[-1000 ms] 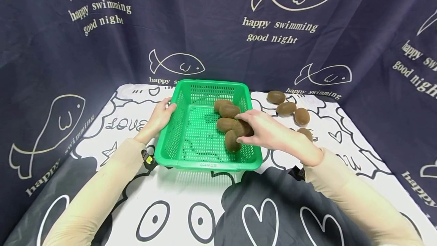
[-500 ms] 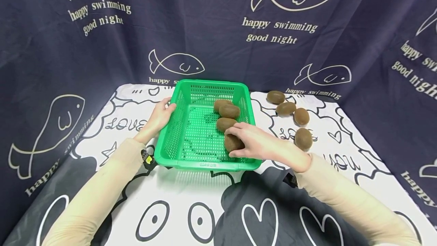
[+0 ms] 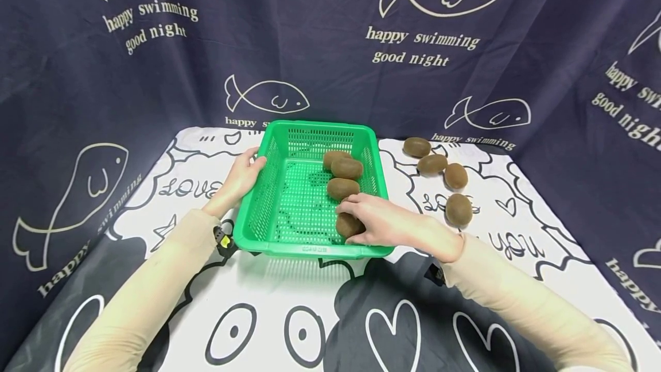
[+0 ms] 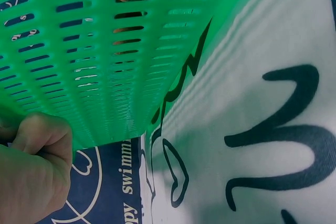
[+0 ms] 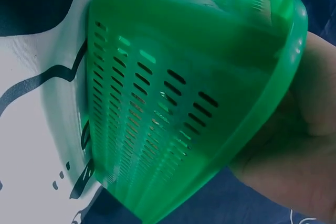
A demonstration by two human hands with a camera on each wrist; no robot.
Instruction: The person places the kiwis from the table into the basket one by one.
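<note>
Inside the green basket point(image 3: 315, 250) | right hand point(image 3: 381, 220): fingers pinch kiwi point(image 3: 348, 226) | left hand point(image 3: 241, 175): fingers pinch basket's left side

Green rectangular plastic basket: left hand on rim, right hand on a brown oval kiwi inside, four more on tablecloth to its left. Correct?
No: the four brown oval kiwis on the tablecloth lie right of the green plastic basket, not left, per head view.
</note>
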